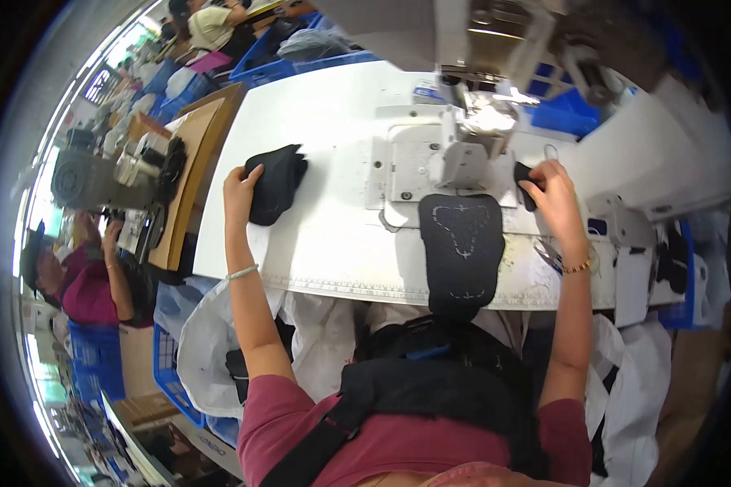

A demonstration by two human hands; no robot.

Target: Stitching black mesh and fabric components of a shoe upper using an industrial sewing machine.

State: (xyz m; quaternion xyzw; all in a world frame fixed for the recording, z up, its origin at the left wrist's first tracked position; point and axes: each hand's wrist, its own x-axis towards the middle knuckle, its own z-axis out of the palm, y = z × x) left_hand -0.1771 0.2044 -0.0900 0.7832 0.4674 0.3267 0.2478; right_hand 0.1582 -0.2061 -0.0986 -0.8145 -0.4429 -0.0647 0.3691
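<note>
At the left of the white sewing table, my left hand grips a stack of black fabric pieces, thumb on top. My right hand, at the right of the machine, pinches a small black fabric piece against the tabletop. Between the hands lies a larger black fabric panel with pale marked outlines. Its far edge reaches the sewing machine's head, and its near end hangs over the table's front edge toward my lap. Neither hand touches this panel.
A ruler strip runs along the front edge of the table. Metal snips lie near my right wrist. White cloth bags hang below the table. Blue crates stand behind. A co-worker sits at another machine on the left.
</note>
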